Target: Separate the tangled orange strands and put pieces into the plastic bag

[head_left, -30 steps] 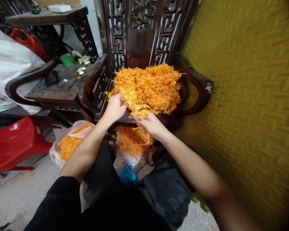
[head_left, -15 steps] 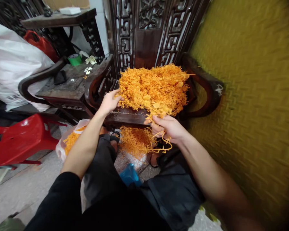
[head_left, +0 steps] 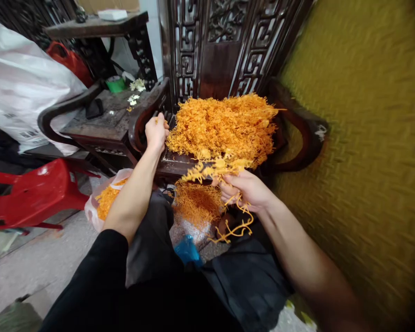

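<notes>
A big heap of orange artificial-flower sprigs (head_left: 224,124) lies on the seat of a dark carved wooden chair (head_left: 223,64). In front of the seat, my right hand (head_left: 245,189) is closed round an orange sprig (head_left: 207,169). Its flowered end points left and its thin, branching stems hang below my fingers. My left hand (head_left: 157,133) is closed at the heap's left edge, beside the chair's arm. A speck of orange shows at its fingertips, too small to make out. More thin orange stems (head_left: 197,200) are piled low between my feet.
A plastic bag of orange pieces (head_left: 107,203) stands on the floor by my left forearm. Farther left are a red plastic stool (head_left: 38,193) and a large white sack (head_left: 24,83). Green tape (head_left: 115,84) lies on the side table. A yellow textured surface (head_left: 363,115) rises at the right.
My left hand has moved up and slightly left, its fingers now curled shut. The sprig in my right hand has swung out leftward, off the heap, and its stems hang lower.
</notes>
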The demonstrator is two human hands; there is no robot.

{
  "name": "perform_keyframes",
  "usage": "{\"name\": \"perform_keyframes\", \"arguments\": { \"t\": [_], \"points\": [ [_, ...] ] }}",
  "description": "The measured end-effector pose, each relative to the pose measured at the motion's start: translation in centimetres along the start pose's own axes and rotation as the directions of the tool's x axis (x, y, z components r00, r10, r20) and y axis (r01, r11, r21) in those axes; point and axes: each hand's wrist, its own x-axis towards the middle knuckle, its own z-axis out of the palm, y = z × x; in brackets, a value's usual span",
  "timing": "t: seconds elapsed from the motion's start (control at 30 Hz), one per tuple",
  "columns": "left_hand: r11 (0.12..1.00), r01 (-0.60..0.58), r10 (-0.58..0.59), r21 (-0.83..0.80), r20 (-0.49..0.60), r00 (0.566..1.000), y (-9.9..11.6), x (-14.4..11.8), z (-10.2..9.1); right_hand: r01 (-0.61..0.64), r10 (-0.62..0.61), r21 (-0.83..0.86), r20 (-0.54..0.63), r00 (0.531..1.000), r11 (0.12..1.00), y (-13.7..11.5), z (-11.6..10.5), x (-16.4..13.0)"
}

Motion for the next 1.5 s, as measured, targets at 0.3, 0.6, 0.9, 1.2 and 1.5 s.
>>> {"name": "perform_keyframes", "arguments": {
  "t": [0.3,0.6,0.9,1.2,1.5],
  "points": [
    [0.995,0.059,-0.007,-0.085,0.513,0.859,3.0,-5.4,-0.9,-0.026,0.025,-0.044,-0.025,0.999,0.999,0.1,-0.5,0.7],
    [0.977,-0.192,0.085,0.088,0.668,0.739,4.6,-7.5,-4.1,0.018,-0.054,-0.145,-0.250,0.967,0.989,0.2,-0.9,1.4],
    [0.630,-0.603,0.225,0.489,0.628,0.745,4.6,-8.6,-3.8,-0.056,-0.018,-0.266,-0.269,0.963,0.962,0.4,-0.2,1.9],
    [0.255,-0.801,0.367,0.542,0.712,0.598,3.8,-9.5,-3.0,-0.051,-0.019,-0.256,-0.265,0.964,0.965,0.5,-0.1,2.0],
    [0.584,-0.770,0.554,0.256,0.568,0.609,1.2,-9.4,-1.2,-0.024,-0.018,-0.152,-0.264,0.964,0.988,0.0,0.5,1.7]
  ]
}}
